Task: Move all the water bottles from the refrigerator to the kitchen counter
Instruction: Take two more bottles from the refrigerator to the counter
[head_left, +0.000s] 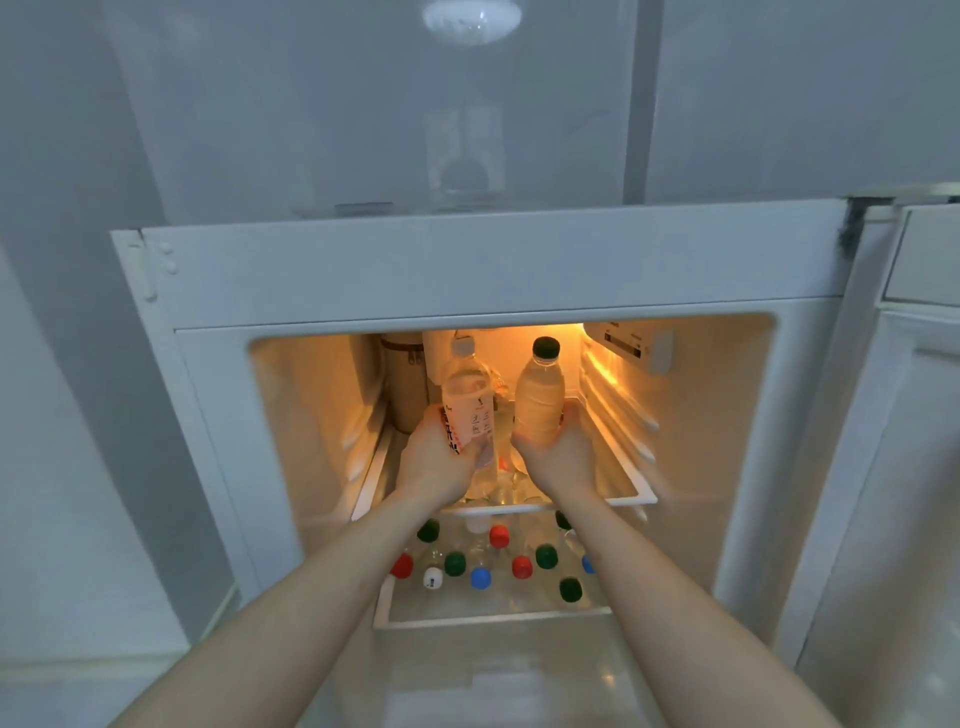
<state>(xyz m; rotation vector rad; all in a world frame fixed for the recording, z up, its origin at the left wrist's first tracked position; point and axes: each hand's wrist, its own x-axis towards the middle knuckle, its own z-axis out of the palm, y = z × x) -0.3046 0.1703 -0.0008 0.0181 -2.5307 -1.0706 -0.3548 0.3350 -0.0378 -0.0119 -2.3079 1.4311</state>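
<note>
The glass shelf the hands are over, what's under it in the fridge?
Under the glass shelf stands a lower shelf crowded with bottles, seen as green, red, blue and white caps. The forearms cover its side parts, so the full count cannot be told.

Two bare forearms, no sleeves, no jewellery

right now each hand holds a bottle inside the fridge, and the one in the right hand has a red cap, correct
Not quite. The head view shows the bottle in the right hand has a dark cap, not red. The rest holds: the left hand grips a labelled bottle, both inside the fridge.
</note>
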